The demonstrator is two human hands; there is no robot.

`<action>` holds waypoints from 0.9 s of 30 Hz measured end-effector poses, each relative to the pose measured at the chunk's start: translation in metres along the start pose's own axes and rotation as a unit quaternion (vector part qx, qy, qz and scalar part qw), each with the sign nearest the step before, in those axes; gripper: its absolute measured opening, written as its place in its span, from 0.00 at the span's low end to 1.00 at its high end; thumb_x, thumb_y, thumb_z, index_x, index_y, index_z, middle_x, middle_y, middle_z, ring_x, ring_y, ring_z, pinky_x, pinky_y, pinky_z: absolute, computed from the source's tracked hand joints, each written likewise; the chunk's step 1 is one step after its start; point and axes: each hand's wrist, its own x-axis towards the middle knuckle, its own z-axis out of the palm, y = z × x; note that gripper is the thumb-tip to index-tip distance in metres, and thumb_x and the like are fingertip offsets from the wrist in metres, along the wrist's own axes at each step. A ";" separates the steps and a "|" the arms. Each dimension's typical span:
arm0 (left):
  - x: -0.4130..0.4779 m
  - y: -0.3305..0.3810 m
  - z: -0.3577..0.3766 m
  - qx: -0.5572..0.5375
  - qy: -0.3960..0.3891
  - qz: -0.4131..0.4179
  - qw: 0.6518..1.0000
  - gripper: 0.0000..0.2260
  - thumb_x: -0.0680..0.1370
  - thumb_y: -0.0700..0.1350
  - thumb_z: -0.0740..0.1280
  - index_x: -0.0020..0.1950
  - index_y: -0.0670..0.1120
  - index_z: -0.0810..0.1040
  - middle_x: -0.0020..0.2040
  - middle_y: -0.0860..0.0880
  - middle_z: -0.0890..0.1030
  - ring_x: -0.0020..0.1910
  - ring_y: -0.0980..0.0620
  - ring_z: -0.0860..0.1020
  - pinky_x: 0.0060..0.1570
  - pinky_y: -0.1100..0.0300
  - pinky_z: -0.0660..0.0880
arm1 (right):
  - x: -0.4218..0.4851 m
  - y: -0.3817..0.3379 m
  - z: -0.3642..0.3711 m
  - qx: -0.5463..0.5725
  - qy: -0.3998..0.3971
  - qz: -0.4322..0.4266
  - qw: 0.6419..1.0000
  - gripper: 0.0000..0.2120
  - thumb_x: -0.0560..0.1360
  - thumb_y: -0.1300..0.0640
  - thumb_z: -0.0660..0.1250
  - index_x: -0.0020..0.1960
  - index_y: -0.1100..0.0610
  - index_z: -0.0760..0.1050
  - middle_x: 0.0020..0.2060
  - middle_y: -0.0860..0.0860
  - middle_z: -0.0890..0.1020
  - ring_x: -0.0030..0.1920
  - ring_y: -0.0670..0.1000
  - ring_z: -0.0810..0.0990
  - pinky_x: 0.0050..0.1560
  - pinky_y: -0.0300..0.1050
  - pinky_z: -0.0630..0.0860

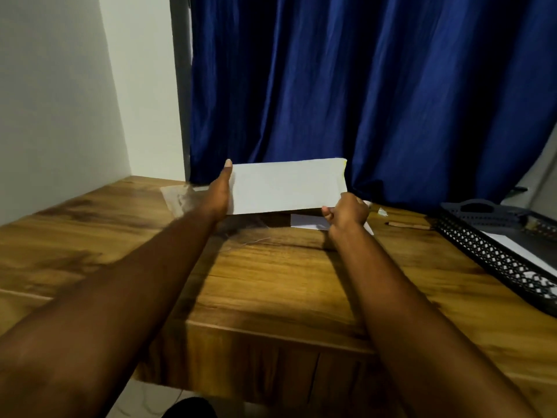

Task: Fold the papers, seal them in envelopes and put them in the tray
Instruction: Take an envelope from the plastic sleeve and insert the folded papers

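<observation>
Both hands hold envelope [287,187] above surface [271,282]: left hand [220,194] flat at end, right hand [346,214] pinching corner. Loose grip could drop it; tray [482,248] waits at right edge.

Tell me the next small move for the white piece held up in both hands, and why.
Probably lower the white rectangular envelope or folded paper onto the bare wooden table to press or seal it. The left hand and right hand hold it in the air at its two ends, above the table, and the black mesh tray sits off to the right, not under it.
</observation>
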 end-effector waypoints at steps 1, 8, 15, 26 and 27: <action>0.001 -0.011 0.000 0.007 0.006 -0.012 1.000 0.25 0.84 0.66 0.57 0.60 0.46 0.79 0.48 0.45 0.86 0.44 0.47 0.85 0.35 0.61 0.81 | 0.005 0.001 -0.005 -0.009 -0.005 0.008 1.000 0.13 0.81 0.65 0.57 0.59 0.60 0.78 0.53 0.58 0.85 0.38 0.55 0.83 0.25 0.38 0.75; 0.013 -0.057 -0.033 0.323 0.050 0.081 0.942 0.28 0.82 0.70 0.56 0.55 0.50 0.84 0.50 0.48 0.85 0.50 0.46 0.83 0.55 0.52 0.79 | 0.033 -0.006 -0.025 -0.039 0.005 0.015 0.999 0.11 0.82 0.66 0.57 0.55 0.58 0.78 0.50 0.58 0.85 0.39 0.54 0.83 0.29 0.42 0.78; 0.010 -0.044 -0.064 0.445 0.054 0.136 0.883 0.25 0.84 0.66 0.56 0.48 0.49 0.83 0.43 0.48 0.85 0.44 0.48 0.84 0.45 0.53 0.79 | 0.047 0.002 -0.016 -0.070 0.001 0.012 0.997 0.13 0.82 0.63 0.58 0.62 0.58 0.78 0.53 0.58 0.86 0.40 0.54 0.85 0.27 0.39 0.76; 0.029 -0.035 0.023 0.527 -0.008 0.252 0.812 0.32 0.79 0.72 0.62 0.73 0.50 0.73 0.71 0.48 0.76 0.69 0.45 0.74 0.64 0.49 0.70 | 0.043 -0.011 -0.008 0.044 -0.030 0.030 0.998 0.14 0.82 0.65 0.60 0.65 0.62 0.78 0.57 0.60 0.85 0.45 0.56 0.84 0.30 0.40 0.79; 0.028 -0.030 0.039 0.504 -0.048 0.248 0.826 0.34 0.78 0.73 0.63 0.76 0.51 0.71 0.74 0.49 0.74 0.73 0.46 0.71 0.67 0.50 0.68 | 0.044 -0.013 -0.008 0.057 -0.034 0.037 0.997 0.14 0.82 0.65 0.61 0.65 0.62 0.78 0.57 0.61 0.85 0.46 0.57 0.85 0.30 0.40 0.79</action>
